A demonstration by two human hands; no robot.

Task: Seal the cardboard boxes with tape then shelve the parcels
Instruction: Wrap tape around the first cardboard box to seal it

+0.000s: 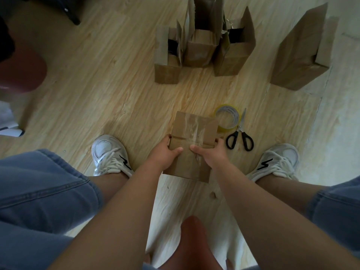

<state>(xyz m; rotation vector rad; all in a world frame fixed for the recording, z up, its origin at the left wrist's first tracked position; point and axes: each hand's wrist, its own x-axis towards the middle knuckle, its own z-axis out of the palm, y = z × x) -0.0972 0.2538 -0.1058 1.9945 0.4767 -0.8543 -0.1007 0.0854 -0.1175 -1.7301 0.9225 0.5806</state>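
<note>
I gripped the taped cardboard box point(192, 131) between my sneakers point(109, 154), left hand point(165, 152) and right hand point(212, 154) curled round its sides, thumbs on top. The tape roll point(227, 118) and scissors point(240, 133) lay just beside its right edge.

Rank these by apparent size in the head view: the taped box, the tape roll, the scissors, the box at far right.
1. box at far right, though farthest away.
2. taped box.
3. scissors and tape roll: about alike, roll partly hidden.

L grip point(165, 153), R grip point(212, 155) curled; arms fwd.
</note>
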